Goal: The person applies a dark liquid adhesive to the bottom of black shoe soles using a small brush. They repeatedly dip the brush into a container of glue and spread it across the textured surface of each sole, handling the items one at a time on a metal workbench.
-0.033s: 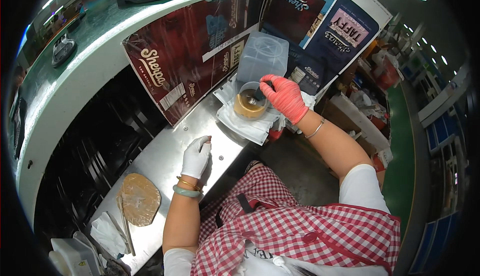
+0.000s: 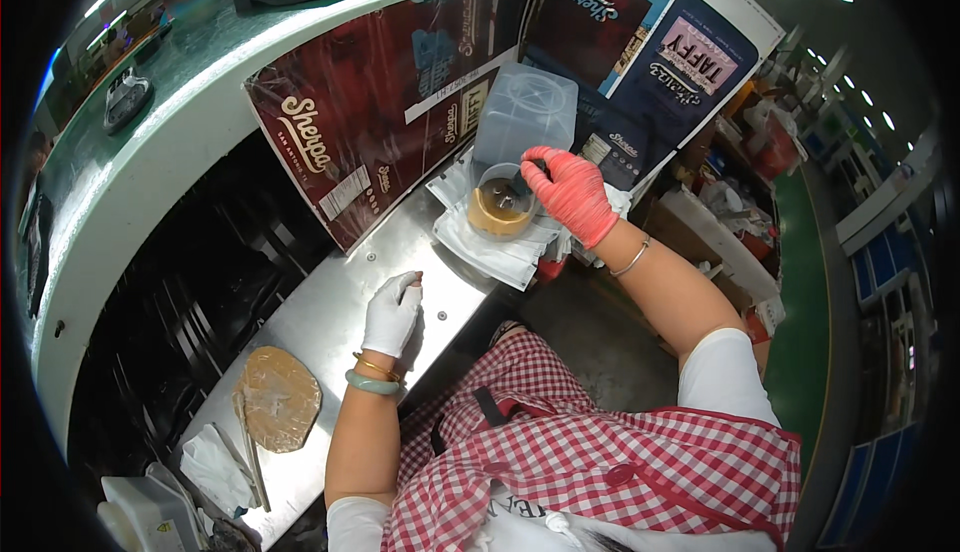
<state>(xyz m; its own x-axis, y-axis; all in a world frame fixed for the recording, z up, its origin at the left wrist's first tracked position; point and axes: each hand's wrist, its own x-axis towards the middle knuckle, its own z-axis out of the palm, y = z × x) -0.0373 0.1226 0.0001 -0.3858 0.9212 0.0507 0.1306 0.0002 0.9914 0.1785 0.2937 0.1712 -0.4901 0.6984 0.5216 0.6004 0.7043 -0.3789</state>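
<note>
My right hand (image 2: 572, 193), in a coral knit glove, pinches a small dark piece (image 2: 520, 183) at the rim of a clear plastic cup (image 2: 503, 210). The piece's lower end dips inside the cup; its kind I cannot make out. Amber-brown liquid or paste shows in the cup, which stands on folded white cloths (image 2: 500, 260). Behind it is a translucent plastic box (image 2: 527, 112). My left hand (image 2: 392, 314), in a white glove with a bare fingertip showing, rests on the metal table (image 2: 345, 327) with curled fingers and nothing visible in them.
A tape-covered brown disc (image 2: 282, 399) lies at the lower left beside a thin rod (image 2: 252, 452) and a crumpled white cloth (image 2: 218, 467). Printed dark-red panels (image 2: 375, 102) stand behind the table. Cluttered boxes (image 2: 715, 242) fill the right. A curved green-topped counter (image 2: 215, 52) runs along the left.
My right hand and the dark piece have shifted very slightly at the cup. My left hand has not moved.
</note>
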